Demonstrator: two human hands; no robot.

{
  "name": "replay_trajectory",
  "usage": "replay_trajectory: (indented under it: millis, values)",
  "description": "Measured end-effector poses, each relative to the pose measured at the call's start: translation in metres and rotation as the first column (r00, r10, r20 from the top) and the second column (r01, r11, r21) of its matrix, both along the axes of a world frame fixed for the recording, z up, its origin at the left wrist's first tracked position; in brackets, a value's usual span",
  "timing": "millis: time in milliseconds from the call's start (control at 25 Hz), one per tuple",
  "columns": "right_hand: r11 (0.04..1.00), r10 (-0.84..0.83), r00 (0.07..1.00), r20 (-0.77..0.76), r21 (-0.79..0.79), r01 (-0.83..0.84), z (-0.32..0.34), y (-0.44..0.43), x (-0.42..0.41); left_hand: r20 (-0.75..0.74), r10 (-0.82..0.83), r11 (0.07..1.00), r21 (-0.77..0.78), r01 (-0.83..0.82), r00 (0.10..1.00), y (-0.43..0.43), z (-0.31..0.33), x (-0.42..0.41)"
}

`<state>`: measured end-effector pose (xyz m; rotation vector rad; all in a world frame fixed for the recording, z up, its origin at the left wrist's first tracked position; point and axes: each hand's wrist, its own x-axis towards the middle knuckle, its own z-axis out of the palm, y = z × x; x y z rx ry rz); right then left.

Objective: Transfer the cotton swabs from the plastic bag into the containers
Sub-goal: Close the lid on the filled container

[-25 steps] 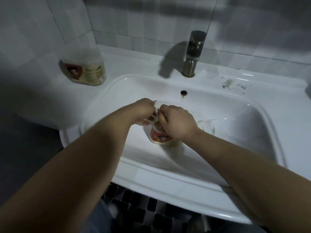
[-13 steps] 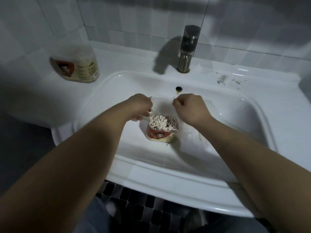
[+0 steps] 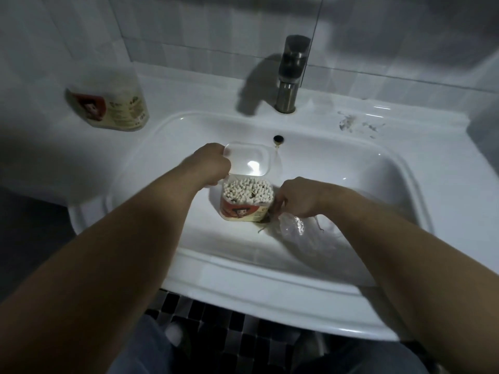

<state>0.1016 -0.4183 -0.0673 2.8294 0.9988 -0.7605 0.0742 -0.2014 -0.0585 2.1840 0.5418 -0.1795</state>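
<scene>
two containers (image 3: 247, 209) (image 3: 110, 107), one lid (image 3: 247, 160), one plastic bag (image 3: 294, 228), one tap (image 3: 291, 74), one sink (image 3: 270, 268).

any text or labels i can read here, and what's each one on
Container in the sink: red and cream label with a cartoon figure; print too blurred to read.
Container on the counter: same kind of label; print too blurred to read.
Faucet: no marking visible.

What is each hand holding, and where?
Left hand pinches the clear lid at its left edge. Right hand curls beside the container, over the plastic bag; its grip cannot be told.
</scene>
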Motion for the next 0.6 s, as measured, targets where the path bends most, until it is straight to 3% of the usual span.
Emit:
replay_trajectory:
  millis: [200, 480, 600]
  values:
    - [0.994, 0.111, 0.993, -0.031, 0.014, -0.11, -0.007, 0.006, -0.009, 0.014, 0.043, 0.999, -0.004, -0.043, 0.999, 0.0, -0.003, 0.002]
    - [0.99, 0.138, 0.989, 0.046, 0.0, -0.138, -0.013, 0.005, -0.004, 0.009, 0.028, 1.0, 0.011, -0.028, 1.0, 0.0, -0.003, 0.002]
    - [0.992, 0.122, 0.989, 0.088, 0.012, -0.123, -0.006, 0.0, -0.001, 0.004, 0.055, 0.992, -0.117, -0.054, 0.998, -0.005, 0.001, -0.001]
